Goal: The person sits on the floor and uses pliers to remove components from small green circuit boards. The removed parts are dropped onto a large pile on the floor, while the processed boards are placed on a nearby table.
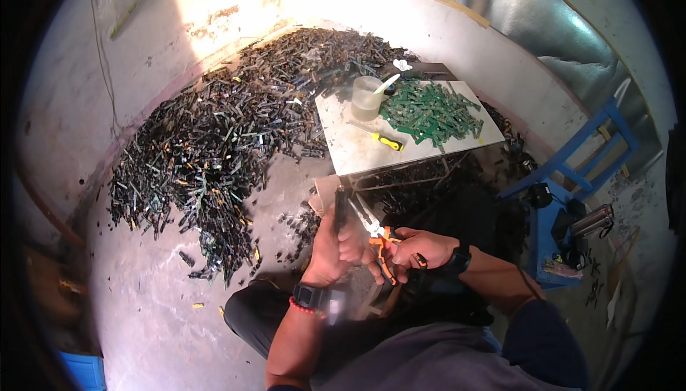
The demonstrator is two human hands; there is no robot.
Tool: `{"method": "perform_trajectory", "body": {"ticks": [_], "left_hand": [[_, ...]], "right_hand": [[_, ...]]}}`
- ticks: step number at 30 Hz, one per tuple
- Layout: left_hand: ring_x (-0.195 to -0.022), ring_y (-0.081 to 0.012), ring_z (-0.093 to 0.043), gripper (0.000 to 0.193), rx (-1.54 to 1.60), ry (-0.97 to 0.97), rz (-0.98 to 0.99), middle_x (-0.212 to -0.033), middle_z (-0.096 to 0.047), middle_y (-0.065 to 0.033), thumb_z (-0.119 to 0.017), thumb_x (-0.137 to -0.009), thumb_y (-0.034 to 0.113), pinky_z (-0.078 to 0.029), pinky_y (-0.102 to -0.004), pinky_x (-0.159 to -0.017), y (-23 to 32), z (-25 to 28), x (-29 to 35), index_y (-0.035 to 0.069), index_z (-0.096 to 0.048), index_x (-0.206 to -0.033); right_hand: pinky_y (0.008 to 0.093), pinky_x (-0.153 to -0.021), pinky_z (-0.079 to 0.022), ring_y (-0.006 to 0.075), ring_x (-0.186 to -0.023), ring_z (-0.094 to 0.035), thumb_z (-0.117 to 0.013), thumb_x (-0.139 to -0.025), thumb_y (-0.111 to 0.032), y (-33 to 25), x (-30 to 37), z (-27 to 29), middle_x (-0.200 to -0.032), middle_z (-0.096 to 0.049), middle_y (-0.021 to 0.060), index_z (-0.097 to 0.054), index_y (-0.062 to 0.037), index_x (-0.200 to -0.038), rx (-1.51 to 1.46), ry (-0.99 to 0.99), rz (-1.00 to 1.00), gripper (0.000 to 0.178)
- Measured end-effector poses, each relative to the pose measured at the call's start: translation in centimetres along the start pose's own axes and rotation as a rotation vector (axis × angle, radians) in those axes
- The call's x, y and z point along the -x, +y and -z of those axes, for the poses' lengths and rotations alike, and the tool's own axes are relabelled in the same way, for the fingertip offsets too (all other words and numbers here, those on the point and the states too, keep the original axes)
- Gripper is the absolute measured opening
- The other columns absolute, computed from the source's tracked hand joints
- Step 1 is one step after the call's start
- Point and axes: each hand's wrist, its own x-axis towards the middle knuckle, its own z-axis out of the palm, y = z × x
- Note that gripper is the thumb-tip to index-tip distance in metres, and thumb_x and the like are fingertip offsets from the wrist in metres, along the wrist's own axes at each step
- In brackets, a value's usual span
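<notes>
My left hand (331, 249) is closed around a dark, narrow strip (341, 204) that sticks up past the thumb. What the strip is exactly I cannot tell. My right hand (426, 249) grips a pair of long-nose pliers (376, 232) with orange and black handles. The silvery jaws point up and left, parted, close beside the strip. A beige cloth or pad (327, 189) shows just behind my left hand. Beyond both hands stands a low white-topped table (343, 154). A yellow-handled screwdriver (386, 141) lies on it near its front edge.
Green circuit-board strips (432, 114) are heaped on the table, beside a cloudy plastic cup (366, 99) with a white stick. A large pile of dark strips (214, 134) covers the floor at left and back. A blue chair (593, 169) with tools on its seat stands at right.
</notes>
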Motion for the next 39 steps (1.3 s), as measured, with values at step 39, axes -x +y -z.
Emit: {"method": "perform_trajectory", "body": {"ticks": [39], "left_hand": [[-0.027,-0.0115,-0.036,0.058,0.127,0.152,0.134,-0.048,-0.048,0.0007,-0.033,-0.091,0.06,-0.03,-0.0263,-0.027,-0.3,0.2,0.6,0.015,-0.045,-0.058]], "right_hand": [[0.0279,-0.042,-0.043,0.0369,-0.076,-0.059,-0.058,-0.077,-0.019,3.5,-3.6,-1.5,-0.097,-0.058,0.0156,-0.044,-0.0077,-0.126,-0.72,-0.208,0.133,0.052]]}}
